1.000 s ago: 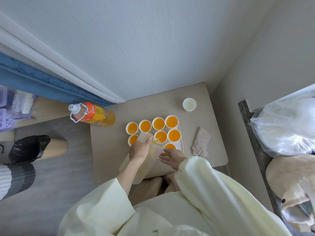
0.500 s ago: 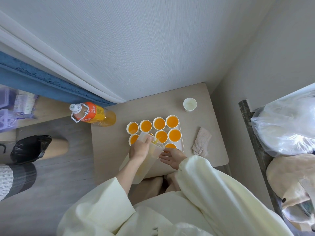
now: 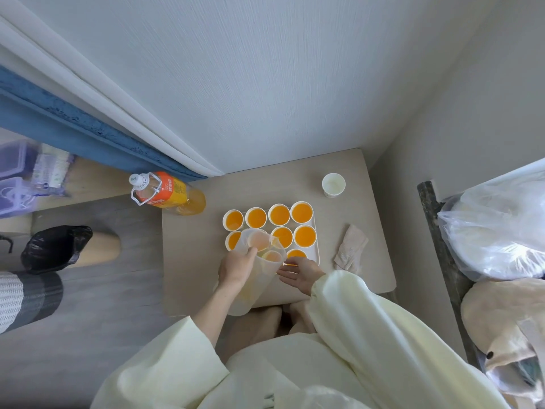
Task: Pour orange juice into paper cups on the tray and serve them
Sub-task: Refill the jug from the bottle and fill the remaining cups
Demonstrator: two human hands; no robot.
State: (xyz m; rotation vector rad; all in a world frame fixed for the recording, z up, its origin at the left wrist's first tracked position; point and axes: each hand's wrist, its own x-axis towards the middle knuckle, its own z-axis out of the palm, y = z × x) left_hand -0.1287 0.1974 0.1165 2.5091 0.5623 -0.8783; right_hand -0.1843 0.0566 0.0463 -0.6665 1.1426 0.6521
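Head view looks down on a pale wooden table (image 3: 191, 261) set in a room corner, in the lower middle of the frame. At the table's upper left corner stands a large orange juice bottle (image 3: 168, 193), capped, with an orange label and some juice left in it. A translucent pitcher (image 3: 265, 274) is tilted over the left part of the white tray (image 3: 316, 231), its mouth above the second row of cups. The left hand (image 3: 236, 268) has its fingers wrapped around the pitcher's body. The right hand (image 3: 300, 273) lies just right of the pitcher at the tray's near edge, fingers straight and relaxed, holding nothing; whether it touches the nearest cup cannot be told. The filled paper cups (image 3: 279, 214) stand on the tray at frame centre: four in the far row, more in the rows nearer the person, some hidden by the pitcher. A crumpled cloth (image 3: 351, 250) lies just right of the tray. An unfilled paper cup (image 3: 333, 185) stands apart toward the table's upper right.
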